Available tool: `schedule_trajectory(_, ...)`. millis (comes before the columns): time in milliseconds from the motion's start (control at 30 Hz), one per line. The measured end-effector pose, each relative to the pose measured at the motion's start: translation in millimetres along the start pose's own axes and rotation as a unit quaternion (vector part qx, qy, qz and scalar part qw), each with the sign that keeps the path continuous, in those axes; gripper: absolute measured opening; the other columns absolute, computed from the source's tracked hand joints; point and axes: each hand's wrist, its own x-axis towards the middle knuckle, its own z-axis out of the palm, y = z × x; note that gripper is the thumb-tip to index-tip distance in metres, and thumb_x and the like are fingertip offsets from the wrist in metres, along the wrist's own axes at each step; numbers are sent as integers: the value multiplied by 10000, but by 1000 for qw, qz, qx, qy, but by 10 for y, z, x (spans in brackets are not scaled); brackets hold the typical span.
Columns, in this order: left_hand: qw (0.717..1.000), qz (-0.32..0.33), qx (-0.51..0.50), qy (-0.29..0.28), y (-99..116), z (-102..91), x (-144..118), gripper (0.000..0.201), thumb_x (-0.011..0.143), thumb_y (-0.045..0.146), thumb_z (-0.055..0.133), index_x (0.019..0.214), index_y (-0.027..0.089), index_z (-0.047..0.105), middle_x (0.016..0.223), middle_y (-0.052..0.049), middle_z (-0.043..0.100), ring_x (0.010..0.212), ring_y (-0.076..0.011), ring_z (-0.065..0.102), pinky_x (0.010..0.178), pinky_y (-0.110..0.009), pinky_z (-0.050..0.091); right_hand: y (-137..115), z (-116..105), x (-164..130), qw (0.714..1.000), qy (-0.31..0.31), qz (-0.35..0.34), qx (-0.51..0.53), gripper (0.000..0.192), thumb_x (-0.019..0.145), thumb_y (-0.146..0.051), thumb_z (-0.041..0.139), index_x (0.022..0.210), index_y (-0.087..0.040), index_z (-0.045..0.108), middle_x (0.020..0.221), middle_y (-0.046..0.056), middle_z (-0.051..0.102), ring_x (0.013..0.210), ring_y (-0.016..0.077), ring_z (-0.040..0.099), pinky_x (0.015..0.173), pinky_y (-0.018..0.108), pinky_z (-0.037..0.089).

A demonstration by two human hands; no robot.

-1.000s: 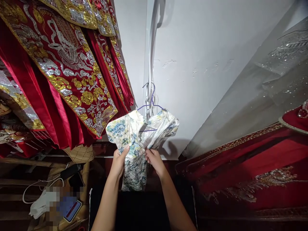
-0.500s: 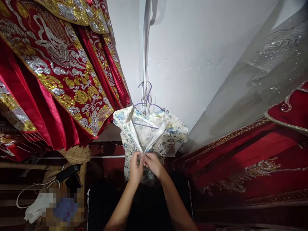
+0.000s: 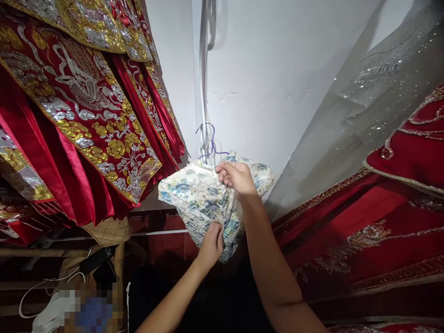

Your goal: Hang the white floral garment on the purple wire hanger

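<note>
A short-sleeved floral top, white with blue and yellow flowers, hangs on a purple wire hanger against the wall. Its two front edges meet along a seam that looks like a zip. At the neckline, my right hand is closed in a pinch at the upper end of this seam; any pull tab is hidden by the fingers. Lower down, my left hand grips the top's front near the bottom of the seam. The hanger's lower bar is covered by the cloth.
Red gowns with gold and silver embroidery hang at left. On the right are a beaded red garment and a sheer sparkly cover. A bamboo-framed stand at lower left carries a black device and a white cable.
My right hand has risen from the lower front to the neckline, and the gaping front has come together. My left hand stays low, slightly further right.
</note>
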Motion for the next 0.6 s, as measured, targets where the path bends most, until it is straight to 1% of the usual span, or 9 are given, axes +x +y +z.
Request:
schedule_trajectory(67, 1000, -1, -2, -21, 18, -114, 117, 180, 976, 270, 420, 909, 203, 573, 876, -81, 568, 816, -210, 532, 767, -337, 438, 18, 23, -53, 1000, 4, -9, 8, 298, 806, -416, 659, 722, -130, 673, 498, 2, 596, 384, 56, 415, 376, 182, 275)
schedule_trajectory(100, 1000, -2, -8, -14, 57, -202, 206, 167, 970, 285, 445, 921, 200, 580, 871, -75, 576, 809, -207, 540, 767, -332, 439, 54, 28, -88, 1000, 0, -8, 9, 296, 813, -417, 645, 718, -138, 664, 489, -3, 590, 384, 59, 415, 379, 184, 277)
schedule_trajectory(167, 999, 12, -27, 27, 212, -419, 444, 161, 953, 313, 503, 1012, 196, 596, 896, -72, 605, 838, -206, 567, 801, -328, 443, 129, 34, -154, 1000, -13, -8, 2, 293, 823, -421, 622, 710, -152, 649, 477, -10, 577, 390, 67, 417, 389, 190, 284)
schedule_trajectory(267, 990, 65, -38, 121, 574, -770, 880, 350, 949, 337, 533, 1278, 216, 539, 1016, -81, 640, 944, -212, 599, 889, -333, 438, 174, 41, -212, 999, -34, -24, -30, 302, 834, -432, 608, 714, -157, 642, 481, -6, 578, 411, 79, 428, 413, 203, 304)
schedule_trajectory(300, 988, 85, -17, 125, 699, -871, 1019, 344, 955, 333, 526, 1278, 217, 550, 1065, -89, 644, 979, -214, 601, 901, -331, 434, 178, 42, -218, 998, -39, -34, -41, 309, 838, -441, 606, 724, -157, 644, 489, -3, 582, 418, 83, 433, 420, 207, 309)
schedule_trajectory(367, 985, 122, 41, 114, 906, -1021, 1247, 228, 965, 328, 510, 1108, 200, 633, 1025, -81, 654, 952, -205, 605, 878, -314, 434, 199, 38, -223, 996, -37, -55, -56, 318, 842, -458, 605, 739, -160, 648, 497, -3, 582, 429, 89, 436, 430, 216, 314)
schedule_trajectory(433, 983, 141, 82, 88, 1037, -1096, 1388, 189, 966, 317, 509, 1018, 190, 639, 920, -55, 648, 850, -180, 604, 810, -289, 435, 252, 21, -229, 996, -22, -66, -58, 300, 836, -444, 614, 728, -165, 645, 493, -11, 566, 433, 91, 427, 437, 224, 309)
schedule_trajectory(533, 984, 140, 106, 39, 1106, -1116, 1458, 241, 964, 294, 513, 1172, 194, 583, 833, -19, 626, 731, -155, 581, 716, -259, 421, 341, -11, -254, 998, 6, -61, -31, 251, 835, -391, 604, 707, -178, 637, 483, -25, 533, 446, 94, 422, 457, 231, 312)
schedule_trajectory(600, 980, 149, 130, 2, 1113, -1112, 1456, 235, 969, 294, 499, 1158, 191, 594, 849, -29, 633, 749, -162, 582, 714, -262, 420, 363, -21, -264, 998, 16, -64, -15, 240, 843, -378, 588, 716, -182, 644, 489, -27, 525, 458, 98, 431, 475, 234, 327)
